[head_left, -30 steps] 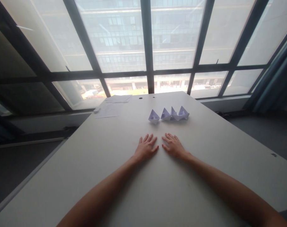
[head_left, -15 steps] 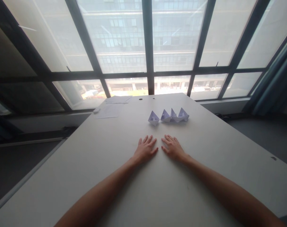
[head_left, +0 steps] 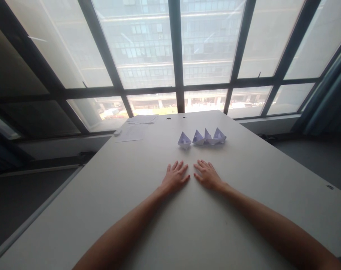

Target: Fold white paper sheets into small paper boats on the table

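My left hand [head_left: 175,177] lies flat on the white table [head_left: 103,210], fingers spread and holding nothing. Across a narrow gap, my right hand [head_left: 207,175] rests palm down in the same way, its fingers apart. Just beyond the fingertips stand several folded white paper boats. One boat [head_left: 184,141] is a little apart on the left, nearest my left hand. To its right, a second boat [head_left: 199,138] and a boat at the far right [head_left: 220,136] form a close row with folded paper between them. Neither hand touches the boats.
Several flat white paper sheets [head_left: 131,133] lie at the table's far left, with a small white object [head_left: 117,132] beside them at the edge. A dark round hole [head_left: 168,118] is near the far edge. Large windows stand behind, and a blue curtain [head_left: 319,105] hangs at right.
The whole view has shifted slightly, so everything sits a little further right in the picture. Both hands and the paper boats keep their places on the table.
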`<action>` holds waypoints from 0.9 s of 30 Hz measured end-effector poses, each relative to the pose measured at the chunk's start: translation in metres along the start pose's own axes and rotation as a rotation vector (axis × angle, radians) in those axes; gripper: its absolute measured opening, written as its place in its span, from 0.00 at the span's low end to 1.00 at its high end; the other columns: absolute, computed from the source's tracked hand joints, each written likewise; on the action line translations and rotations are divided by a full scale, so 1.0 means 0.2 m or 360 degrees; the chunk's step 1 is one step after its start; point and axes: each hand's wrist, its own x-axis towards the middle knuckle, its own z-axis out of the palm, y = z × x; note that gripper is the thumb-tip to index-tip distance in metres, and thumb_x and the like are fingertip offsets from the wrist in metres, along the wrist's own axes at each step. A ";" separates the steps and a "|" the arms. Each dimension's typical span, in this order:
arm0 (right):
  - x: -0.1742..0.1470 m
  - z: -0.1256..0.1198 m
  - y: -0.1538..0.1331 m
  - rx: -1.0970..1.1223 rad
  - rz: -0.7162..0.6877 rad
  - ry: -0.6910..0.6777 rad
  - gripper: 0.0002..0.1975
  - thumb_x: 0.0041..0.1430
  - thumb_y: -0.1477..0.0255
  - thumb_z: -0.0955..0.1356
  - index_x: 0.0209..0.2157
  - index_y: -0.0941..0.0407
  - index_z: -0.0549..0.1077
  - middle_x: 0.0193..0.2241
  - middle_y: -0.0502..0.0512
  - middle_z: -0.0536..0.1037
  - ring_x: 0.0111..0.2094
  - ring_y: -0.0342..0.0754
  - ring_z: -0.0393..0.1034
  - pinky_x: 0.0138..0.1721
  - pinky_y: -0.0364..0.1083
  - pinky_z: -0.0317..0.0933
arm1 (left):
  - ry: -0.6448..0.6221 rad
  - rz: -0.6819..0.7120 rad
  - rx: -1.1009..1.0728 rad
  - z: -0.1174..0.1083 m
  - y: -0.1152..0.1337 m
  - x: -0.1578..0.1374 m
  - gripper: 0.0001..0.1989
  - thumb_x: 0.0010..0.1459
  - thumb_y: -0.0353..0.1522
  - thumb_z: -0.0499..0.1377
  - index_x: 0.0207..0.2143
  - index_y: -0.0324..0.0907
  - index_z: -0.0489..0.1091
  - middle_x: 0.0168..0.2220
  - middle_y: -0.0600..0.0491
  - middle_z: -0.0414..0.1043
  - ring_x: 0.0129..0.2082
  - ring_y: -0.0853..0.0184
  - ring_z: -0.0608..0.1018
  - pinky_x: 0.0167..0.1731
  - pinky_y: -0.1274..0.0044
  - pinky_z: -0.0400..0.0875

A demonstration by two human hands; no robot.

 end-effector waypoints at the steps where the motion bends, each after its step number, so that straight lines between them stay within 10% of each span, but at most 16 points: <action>1: 0.00 0.00 0.00 -0.0001 0.0001 -0.0003 0.27 0.66 0.60 0.59 0.64 0.54 0.60 0.67 0.62 0.53 0.68 0.54 0.42 0.65 0.56 0.34 | 0.0000 0.0001 0.0003 0.00 0.00 0.00 0.27 0.64 0.46 0.50 0.63 0.51 0.59 0.67 0.46 0.51 0.67 0.49 0.51 0.62 0.51 0.40; 19: 0.01 -0.03 -0.01 0.0315 0.0074 0.0025 0.28 0.60 0.66 0.66 0.60 0.61 0.64 0.63 0.68 0.62 0.65 0.57 0.52 0.64 0.57 0.44 | 0.0012 0.0005 0.0129 0.00 0.01 -0.01 0.28 0.64 0.48 0.48 0.63 0.50 0.59 0.67 0.47 0.52 0.67 0.49 0.52 0.61 0.50 0.45; 27: 0.18 -0.11 -0.09 0.0659 0.0037 0.0283 0.25 0.59 0.68 0.67 0.57 0.58 0.66 0.50 0.61 0.75 0.40 0.49 0.74 0.46 0.48 0.65 | 0.0014 0.0041 0.0135 0.01 0.00 -0.01 0.28 0.65 0.47 0.48 0.64 0.50 0.57 0.67 0.45 0.51 0.67 0.47 0.52 0.60 0.47 0.45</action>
